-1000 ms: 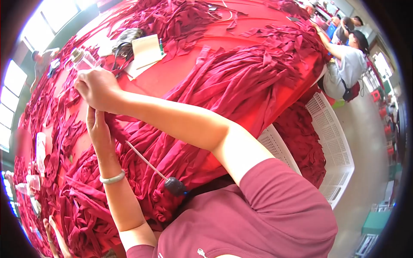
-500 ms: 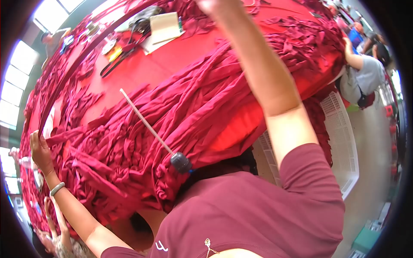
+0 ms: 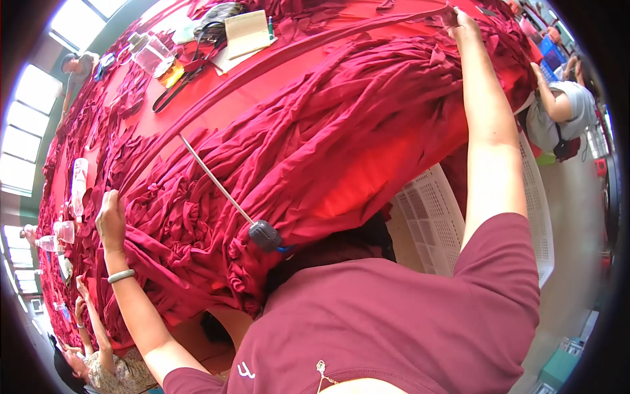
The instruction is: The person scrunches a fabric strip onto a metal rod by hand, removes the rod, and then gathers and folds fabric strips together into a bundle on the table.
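A long dark-red fabric strip (image 3: 231,87) is stretched in a shallow arc between my hands, above the table. My right hand (image 3: 464,26) grips one end of it at the far right, with my arm extended. At the left, my left hand (image 3: 111,215) is closed on the strip, just above a thick pile of similar red fabric strips (image 3: 282,138). Across the pile leans a thin metal rod (image 3: 213,176) with a dark rounded knob (image 3: 264,235) near my chest. Its tip comes close to the stretched strip.
On the red table surface (image 3: 197,118) are a notebook (image 3: 246,34), a clear plastic container (image 3: 152,56), a black strap (image 3: 172,95) and a clear bottle (image 3: 79,187). White perforated crates (image 3: 426,217) stand beside me. Other people work at the left and right.
My right hand has swept outward to the right, drawing the strip across the table. My left hand has shifted slightly right, and the strip now lies lower over the pile.
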`<state>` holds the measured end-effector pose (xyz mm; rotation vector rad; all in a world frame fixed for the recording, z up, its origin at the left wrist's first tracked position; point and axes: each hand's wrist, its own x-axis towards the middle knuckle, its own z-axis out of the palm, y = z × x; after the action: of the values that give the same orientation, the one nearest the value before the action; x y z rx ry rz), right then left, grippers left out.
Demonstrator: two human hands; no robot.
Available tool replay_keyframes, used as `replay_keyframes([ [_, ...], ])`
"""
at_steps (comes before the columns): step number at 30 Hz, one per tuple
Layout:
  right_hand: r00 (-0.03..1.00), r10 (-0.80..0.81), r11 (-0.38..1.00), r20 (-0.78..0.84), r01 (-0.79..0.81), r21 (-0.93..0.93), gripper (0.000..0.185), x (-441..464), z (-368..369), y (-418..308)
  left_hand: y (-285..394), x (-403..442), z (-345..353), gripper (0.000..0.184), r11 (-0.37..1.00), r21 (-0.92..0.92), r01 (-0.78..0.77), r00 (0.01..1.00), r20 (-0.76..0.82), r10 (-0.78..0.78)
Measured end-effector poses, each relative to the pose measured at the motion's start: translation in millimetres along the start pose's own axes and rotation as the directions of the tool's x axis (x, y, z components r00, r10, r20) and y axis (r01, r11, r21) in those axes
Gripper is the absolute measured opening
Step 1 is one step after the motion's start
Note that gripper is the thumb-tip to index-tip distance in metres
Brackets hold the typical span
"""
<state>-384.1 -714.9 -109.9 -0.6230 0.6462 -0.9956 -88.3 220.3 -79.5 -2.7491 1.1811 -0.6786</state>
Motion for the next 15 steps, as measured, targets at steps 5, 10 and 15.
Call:
replay_keyframes([
  [5,0.979,-0.186,0.980,0.079,0.190,-0.056,0.020,52,-87,-45,46,24,24,0.020,0.988,-0.138,-0.062,0.994,0.078,0.074],
  [10,0.942,-0.242,0.945,-0.234,0.284,0.163,0.008,39,-115,-65,72,31,33,0.021,0.978,-0.137,-0.160,0.987,-0.048,0.155],
  [15,0.917,-0.288,0.890,0.276,0.363,-0.276,0.019,6,-110,-45,100,16,27,0.021,0.998,-0.066,-0.010,0.973,0.230,0.025],
])
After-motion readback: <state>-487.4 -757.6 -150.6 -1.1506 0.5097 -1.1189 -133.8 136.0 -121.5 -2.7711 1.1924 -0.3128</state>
